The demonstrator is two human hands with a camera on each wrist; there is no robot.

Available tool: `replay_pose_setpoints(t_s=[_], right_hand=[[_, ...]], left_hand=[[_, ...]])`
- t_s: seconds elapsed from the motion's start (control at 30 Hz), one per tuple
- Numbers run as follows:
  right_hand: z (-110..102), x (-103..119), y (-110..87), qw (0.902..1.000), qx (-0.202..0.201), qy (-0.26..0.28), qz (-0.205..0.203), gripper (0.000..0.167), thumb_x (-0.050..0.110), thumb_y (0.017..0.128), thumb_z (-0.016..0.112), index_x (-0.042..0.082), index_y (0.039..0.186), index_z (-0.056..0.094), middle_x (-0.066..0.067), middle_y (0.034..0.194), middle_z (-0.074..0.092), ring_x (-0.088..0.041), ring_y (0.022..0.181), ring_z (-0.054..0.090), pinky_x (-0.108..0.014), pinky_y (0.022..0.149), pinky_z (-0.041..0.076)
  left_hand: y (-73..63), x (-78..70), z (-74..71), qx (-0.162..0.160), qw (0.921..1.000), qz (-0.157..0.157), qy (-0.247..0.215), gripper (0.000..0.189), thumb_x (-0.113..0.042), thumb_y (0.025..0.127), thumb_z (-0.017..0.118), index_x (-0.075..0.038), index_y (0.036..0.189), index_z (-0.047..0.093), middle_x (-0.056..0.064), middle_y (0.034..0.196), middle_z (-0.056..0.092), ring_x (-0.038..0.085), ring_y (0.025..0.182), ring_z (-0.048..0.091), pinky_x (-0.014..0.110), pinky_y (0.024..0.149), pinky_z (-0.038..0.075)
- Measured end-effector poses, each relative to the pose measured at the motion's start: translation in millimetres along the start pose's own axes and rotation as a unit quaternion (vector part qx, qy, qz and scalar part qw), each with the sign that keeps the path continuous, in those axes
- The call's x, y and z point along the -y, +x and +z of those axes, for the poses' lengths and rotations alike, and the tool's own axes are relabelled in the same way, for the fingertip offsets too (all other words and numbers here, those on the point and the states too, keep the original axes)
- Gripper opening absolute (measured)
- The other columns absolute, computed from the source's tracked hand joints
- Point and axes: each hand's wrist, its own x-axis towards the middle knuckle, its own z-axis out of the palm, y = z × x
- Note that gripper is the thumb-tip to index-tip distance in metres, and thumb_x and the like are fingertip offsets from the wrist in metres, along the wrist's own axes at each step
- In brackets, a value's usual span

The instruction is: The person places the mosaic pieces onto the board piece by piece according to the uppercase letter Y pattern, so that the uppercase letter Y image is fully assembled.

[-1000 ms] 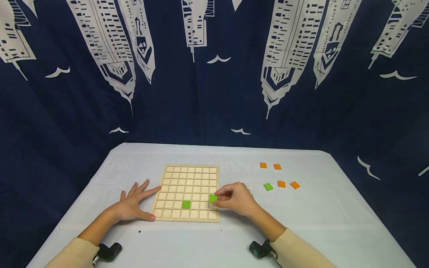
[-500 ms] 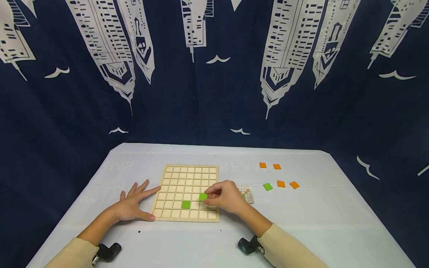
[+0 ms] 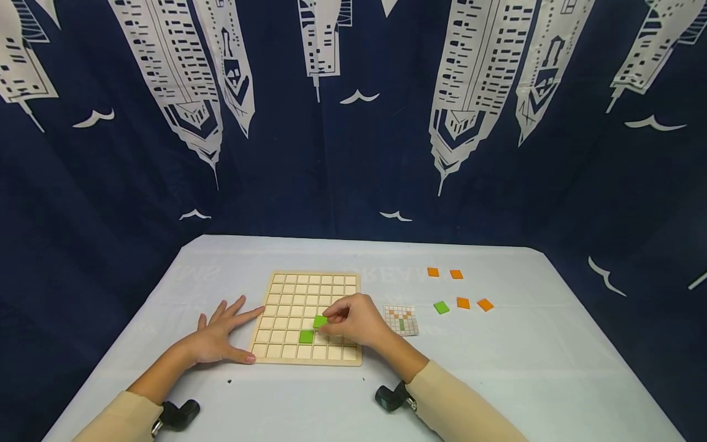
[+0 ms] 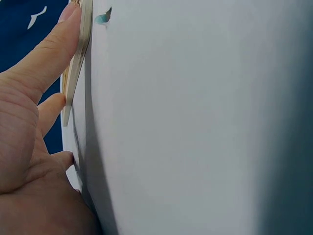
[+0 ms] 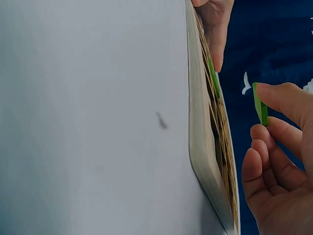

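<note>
A light wooden grid board [image 3: 287, 294] lies on the white table. My left hand [image 3: 217, 339] is spread at the board's left side, thumb at the near left corner and index fingertip at the left edge. Between thumb and index finger, my right hand [image 3: 353, 319] pinches a green square tile [image 3: 320, 321]; in the right wrist view the tile [image 5: 260, 105] is clear above the board. A second green tile [image 3: 306, 336] sits in a cell of the board, just nearer and left of the held one.
Right of the board lies a small pattern card [image 3: 401, 320] printed with a coloured grid. Beyond it are a loose green tile [image 3: 441, 307] and several orange tiles [image 3: 463, 303]. A dark blue printed curtain [image 3: 331, 172] hangs behind the table [image 3: 497, 368].
My right hand has carried the green tile leftward over the board, from its right edge towards the middle. This uncovers the pattern card. My left hand has stayed in place.
</note>
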Motion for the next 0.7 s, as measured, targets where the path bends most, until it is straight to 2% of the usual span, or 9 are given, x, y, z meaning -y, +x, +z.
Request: replay_pose_setpoints(t_s=[0.17,0.43,0.7], right_hand=[[4,0,6.1,0.9999,0.005,-0.008,0.014,0.019,0.014,0.076,0.091,0.006,0.091,0.082,-0.001,0.079,0.076,-0.005,0.067,0.064,-0.019,0.063,0.055],[12,-1,14.5,0.9996,0.022,-0.012,0.009,0.019,0.013,0.077,0.09,0.005,0.092,0.082,-0.001,0.078,0.076,-0.003,0.067,0.063,-0.019,0.064,0.056],[17,0,20.6,0.9988,0.029,-0.04,0.003,0.018,0.014,0.077,0.09,0.006,0.092,0.082,0.001,0.076,0.075,-0.002,0.066,0.063,-0.018,0.063,0.056]], left_hand=[[0.5,0.2,-0.5,0.0,1.0,-0.002,0.001,0.111,-0.049,0.061,0.094,-0.023,0.156,0.044,0.03,0.169,0.008,0.064,0.15,-0.008,0.086,0.105,-0.013],[0.8,1.6,-0.1,-0.002,1.0,0.003,0.001,0.11,-0.05,0.062,0.094,-0.023,0.156,0.044,0.03,0.169,0.008,0.064,0.15,-0.007,0.087,0.104,-0.013],[0.7,1.9,0.7,-0.002,1.0,0.002,0.001,0.11,-0.05,0.062,0.094,-0.023,0.156,0.044,0.03,0.169,0.008,0.064,0.15,-0.007,0.087,0.105,-0.014]])
